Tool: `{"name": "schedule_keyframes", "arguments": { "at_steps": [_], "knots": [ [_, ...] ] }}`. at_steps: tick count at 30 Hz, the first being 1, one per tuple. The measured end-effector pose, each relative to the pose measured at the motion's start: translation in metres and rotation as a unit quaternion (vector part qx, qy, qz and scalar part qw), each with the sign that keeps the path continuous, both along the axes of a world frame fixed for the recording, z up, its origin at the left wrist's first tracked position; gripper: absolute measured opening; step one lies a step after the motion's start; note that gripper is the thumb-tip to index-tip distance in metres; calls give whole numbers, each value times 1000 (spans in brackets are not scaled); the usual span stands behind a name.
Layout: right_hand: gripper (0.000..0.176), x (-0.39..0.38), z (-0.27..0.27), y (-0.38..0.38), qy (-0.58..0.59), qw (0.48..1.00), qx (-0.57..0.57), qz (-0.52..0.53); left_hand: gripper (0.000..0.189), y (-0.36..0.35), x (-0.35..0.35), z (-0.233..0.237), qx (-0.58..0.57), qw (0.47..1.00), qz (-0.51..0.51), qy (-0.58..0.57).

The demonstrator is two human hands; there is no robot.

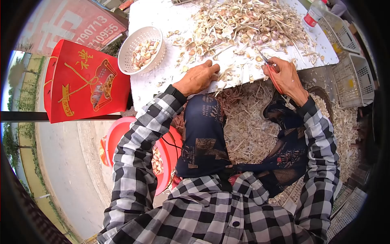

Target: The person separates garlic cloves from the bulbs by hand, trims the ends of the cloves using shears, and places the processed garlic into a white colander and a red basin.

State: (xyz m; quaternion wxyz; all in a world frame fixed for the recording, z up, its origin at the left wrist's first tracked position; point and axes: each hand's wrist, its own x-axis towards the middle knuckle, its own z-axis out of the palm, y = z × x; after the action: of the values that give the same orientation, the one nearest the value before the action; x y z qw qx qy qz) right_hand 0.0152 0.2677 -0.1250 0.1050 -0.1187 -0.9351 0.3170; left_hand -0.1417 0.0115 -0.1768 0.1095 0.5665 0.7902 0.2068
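My right hand (286, 77) is wrapped round a pair of scissors with red handles (274, 80). Their blades point away from me, over the near side of the white tabletop (170, 90). At the table's near edge, my left hand (198, 78) is closed with its fingers curled; whatever it may hold is hidden. Loose garlic skins and clipped bits (230, 75) lie between the two hands. Beyond them spreads a large heap of garlic cloves, dry stalks and skins (248, 24). A white perforated bowl (129, 45) with garlic cloves (145, 53) stands left of my left hand.
A red gift bag (67, 95) stands left of the table. Below it, a pink basin (165, 179) holds cloves. Garlic waste (248, 130) covers the ground between my legs. A bottle (313, 16) stands at the far right corner, beside plastic crates (351, 79).
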Motion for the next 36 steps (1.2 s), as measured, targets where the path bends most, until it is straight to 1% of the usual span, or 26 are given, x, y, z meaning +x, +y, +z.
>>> {"name": "schedule_keyframes", "arguments": {
  "at_steps": [2, 5, 6, 7, 9, 11, 12, 13, 15, 16, 17, 19, 20, 21, 23, 24, 25, 26, 27, 28, 30, 31, 33, 35, 36],
  "knots": [
    [28, -2, 0, -1, -30, 999, 21, -3, 18, 0, -3, -12, 12, 1000, 5, 8],
    [28, 0, 0, -5, -16, 1000, 15, 2, 17, -8, -5, -8, 24, 999, 36, 10],
    [29, 0, 1, -6, -6, 1000, 12, 4, 16, -12, -8, -6, 71, 982, 117, -127],
    [29, 1, 2, -7, -4, 1000, 13, 6, 16, -15, -12, -4, 117, 938, 193, -261],
    [30, 1, 3, -8, -9, 1000, 16, 5, 25, -22, -24, 2, 177, 865, 308, -353],
    [30, 0, 0, -8, -5, 1000, 20, 8, 25, -27, -51, -7, 131, 908, 337, -214],
    [30, 0, -1, -8, -8, 1000, 17, 10, 23, -24, -54, -2, 106, 936, 319, -107],
    [30, -1, -1, -8, -11, 1000, 16, 12, 23, -21, -58, -7, 107, 936, 319, -106],
    [30, 0, 5, -10, -28, 1000, 10, 8, 26, -11, -60, -15, 58, 965, 250, 60],
    [30, 0, 7, -12, -46, 999, 4, 5, 29, -6, -60, -17, -6, 963, 256, 83],
    [30, 0, 8, -12, -47, 999, 4, 5, 29, -4, -60, -17, -5, 963, 256, 83],
    [30, 0, 8, -13, -44, 999, 3, 12, 21, -2, -58, -18, -57, 967, 204, 140],
    [30, 0, 8, -13, -45, 999, 2, 11, 17, -5, -55, -18, -34, 971, 194, 134],
    [30, 0, 8, -13, -44, 999, 3, 13, 17, -7, -50, -17, -35, 971, 193, 134],
    [30, 1, 8, -14, -42, 999, 0, 13, 14, -9, -42, -15, -3, 969, 246, 28],
    [29, 1, 9, -14, -43, 999, 2, 13, 16, -14, -40, -13, 49, 971, 235, -24],
    [29, 1, 9, -15, -45, 999, 5, 15, 16, -16, -37, -11, 48, 971, 234, -23],
    [29, 1, 9, -14, -44, 999, 4, 15, 17, -19, -33, -10, 90, 957, 242, -131],
    [29, 1, 8, -14, -40, 999, 5, 20, 19, -22, -28, -4, 130, 930, 248, -236],
    [29, 1, 8, -13, -36, 999, 7, 25, 19, -23, -22, 2, 131, 930, 249, -235],
    [30, 1, 10, -20, -33, 999, 1, 26, 20, -21, -12, 14, 160, 880, 231, -384],
    [30, 1, 12, -25, -32, 999, -3, 26, 20, -18, -9, 19, 160, 880, 227, -386],
    [32, 1, 19, -35, 8, 997, 4, 72, 16, -9, -4, 31, 160, 820, 230, -500],
    [32, -1, 13, -41, 73, 991, 32, 106, 17, 1, 3, 44, 165, 822, 218, -500],
    [30, -1, 15, -44, 49, 993, 27, 108, 16, 5, 6, 49, 154, 822, 202, -510]
  ]
}}
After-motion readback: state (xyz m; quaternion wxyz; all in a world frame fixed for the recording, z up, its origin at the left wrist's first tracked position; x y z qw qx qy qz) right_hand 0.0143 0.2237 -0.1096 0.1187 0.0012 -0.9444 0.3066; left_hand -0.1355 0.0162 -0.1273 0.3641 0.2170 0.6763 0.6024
